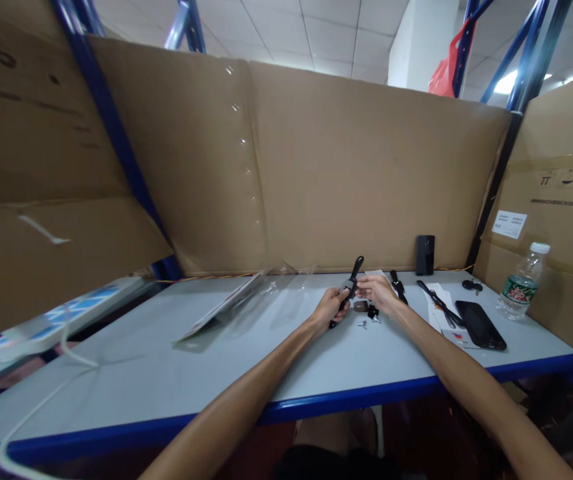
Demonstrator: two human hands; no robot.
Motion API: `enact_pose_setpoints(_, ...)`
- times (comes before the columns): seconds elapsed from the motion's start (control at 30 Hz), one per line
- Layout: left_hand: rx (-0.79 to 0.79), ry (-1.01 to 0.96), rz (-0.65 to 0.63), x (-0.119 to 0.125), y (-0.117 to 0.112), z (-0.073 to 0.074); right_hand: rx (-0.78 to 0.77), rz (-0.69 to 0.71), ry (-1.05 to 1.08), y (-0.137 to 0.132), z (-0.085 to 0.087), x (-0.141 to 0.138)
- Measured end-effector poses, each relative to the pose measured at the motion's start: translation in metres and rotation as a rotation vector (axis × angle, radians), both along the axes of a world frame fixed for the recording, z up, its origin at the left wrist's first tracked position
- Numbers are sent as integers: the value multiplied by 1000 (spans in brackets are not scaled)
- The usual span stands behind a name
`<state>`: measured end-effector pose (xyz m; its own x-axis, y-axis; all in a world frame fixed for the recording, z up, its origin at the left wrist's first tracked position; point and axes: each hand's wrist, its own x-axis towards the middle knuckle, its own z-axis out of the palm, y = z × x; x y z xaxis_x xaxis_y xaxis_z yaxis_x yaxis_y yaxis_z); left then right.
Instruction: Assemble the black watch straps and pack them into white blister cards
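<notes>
My left hand is closed around a black watch with a strap that sticks up and away from me. My right hand pinches the same watch at its middle from the right, fingers pressed together. Both hands hover just above the grey table. Small dark and metal parts lie on the table right under the hands.
A black strap, black tweezers-like tool, a dark phone on white paper, a water bottle and a small black box lie to the right. Clear plastic packaging lies left. Cardboard walls surround the table; a white cable runs at left.
</notes>
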<state>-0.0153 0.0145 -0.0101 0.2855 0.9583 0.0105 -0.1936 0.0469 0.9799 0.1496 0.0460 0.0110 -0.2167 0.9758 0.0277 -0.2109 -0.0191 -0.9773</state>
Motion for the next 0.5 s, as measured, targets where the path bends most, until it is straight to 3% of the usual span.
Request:
enact_pose_setpoints(0.2,77,11,60,1,1,-1,112,51,-192,-2,2,2)
enact_pose_setpoints(0.5,122,-12,46,2,1,1,201,-70,-238,-3,-1,-2)
